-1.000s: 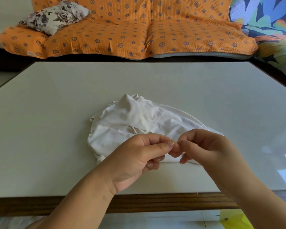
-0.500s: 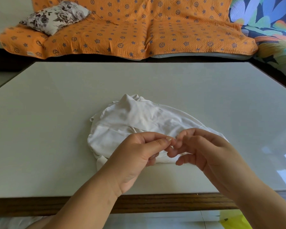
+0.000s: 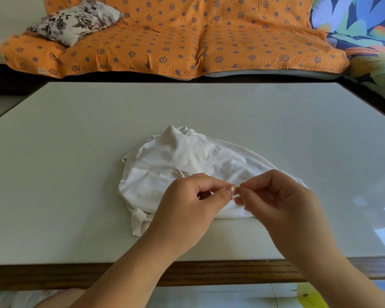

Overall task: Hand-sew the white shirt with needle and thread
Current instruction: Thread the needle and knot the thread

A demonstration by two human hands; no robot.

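Over the last second the change is small and confined to the right hand (image 3: 282, 203). Its fingers (image 3: 245, 188) stretched out toward the left hand (image 3: 187, 210) and have now curled back into a tight pinch. The left hand has barely moved, and the white shirt (image 3: 182, 156) lies in the same crumpled heap on the worktop (image 3: 76, 174).

This reads as fine work done between the fingertips rather than on the cloth. It is probably threading the needle or knotting the thread, which would put the sewing itself still ahead, with no stitch yet under way.

Both hands now meet tip to tip. The left thumb and forefinger are pressed together, and the right forefinger and thumb are pressed together just beside them, almost touching. The other fingers of each hand are curled under. Whatever the fingers clamp is too fine to see: neither needle nor thread can be made out, so it cannot be told which hand holds which, or whether a fold of cloth is caught between them.

The shirt lies directly beneath and beyond the fingers, with its near hem just under the meeting fingertips. Most of the cloth spreads away to the far side and toward the left hand's side. A small folded corner pokes out beside the left wrist.
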